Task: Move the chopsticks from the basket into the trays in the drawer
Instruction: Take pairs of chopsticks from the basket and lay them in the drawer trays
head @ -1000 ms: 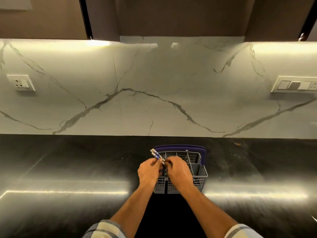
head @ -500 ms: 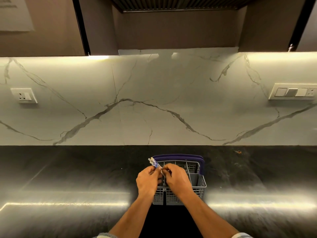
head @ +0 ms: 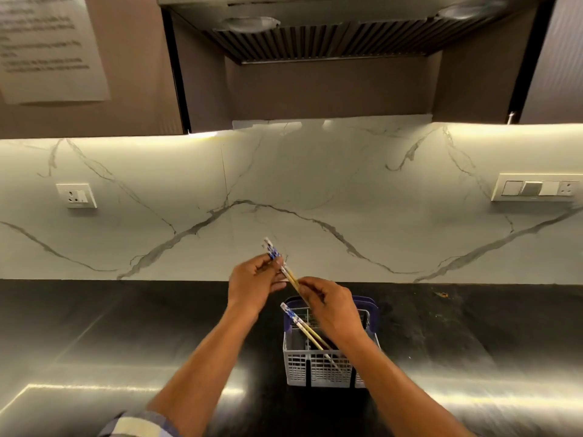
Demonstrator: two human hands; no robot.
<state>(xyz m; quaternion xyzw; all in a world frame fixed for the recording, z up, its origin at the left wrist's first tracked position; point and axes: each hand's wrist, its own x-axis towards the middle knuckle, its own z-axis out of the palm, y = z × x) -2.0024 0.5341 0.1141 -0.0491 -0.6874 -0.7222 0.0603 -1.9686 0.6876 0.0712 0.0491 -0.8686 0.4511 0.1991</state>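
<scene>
Head view gives us the dark countertop [head: 94,326] first, then the grey basket [head: 315,370] standing on it near the front edge. Above the basket, our left hand [head: 252,285] curls round the patterned upper end of a lifted pair of chopsticks [head: 288,274], while our right hand [head: 331,305] pinches the same pair lower down. A second pair [head: 303,326] leans in the basket. No drawer shows. We judge it best to square the tips together, hold both sticks parallel, and lift clear of the basket rim before turning away.
</scene>
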